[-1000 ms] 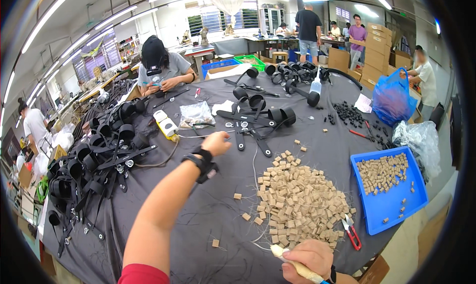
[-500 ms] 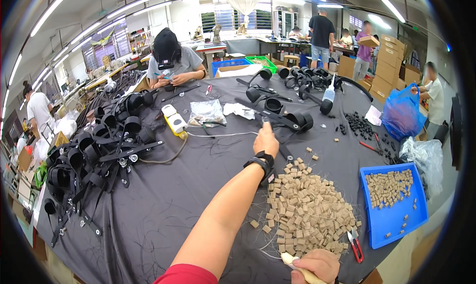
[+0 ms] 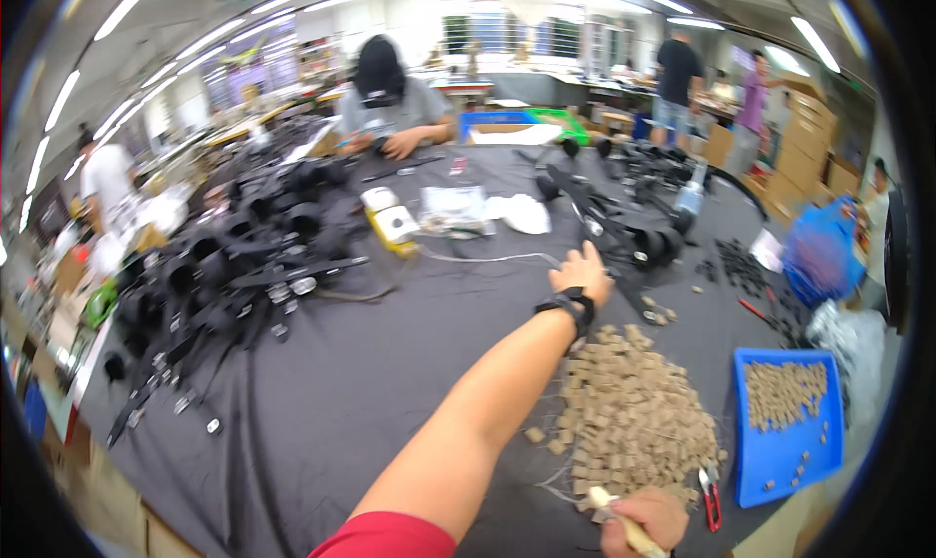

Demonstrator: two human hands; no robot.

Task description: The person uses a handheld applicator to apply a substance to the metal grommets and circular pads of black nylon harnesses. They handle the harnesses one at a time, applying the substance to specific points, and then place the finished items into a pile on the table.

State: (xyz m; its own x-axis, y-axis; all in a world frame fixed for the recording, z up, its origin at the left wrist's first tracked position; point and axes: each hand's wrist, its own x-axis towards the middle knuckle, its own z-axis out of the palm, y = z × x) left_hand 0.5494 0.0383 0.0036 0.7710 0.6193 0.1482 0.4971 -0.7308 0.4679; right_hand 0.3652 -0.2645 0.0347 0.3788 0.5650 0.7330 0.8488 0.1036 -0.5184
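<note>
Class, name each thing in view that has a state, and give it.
Left hand: outstretched at black straps
Right hand: gripping pale-handled tool
Brown blocks: loosely heaped
Blue tray: partly filled
Blue bag: bulging
Red-handled snips: lying down, blade opening unclear
Ceiling lights: lit

A plain red sleeve (image 3: 385,536) covered the upper part of the person's left arm (image 3: 466,433), its edge crossing above the bare forearm. Around the left wrist sat a bulky black band (image 3: 568,305), dark throughout, its finer details lost to blur. The left hand (image 3: 587,273) and the right hand (image 3: 651,519) were both bare, their outlines softened by the same blur.
</note>
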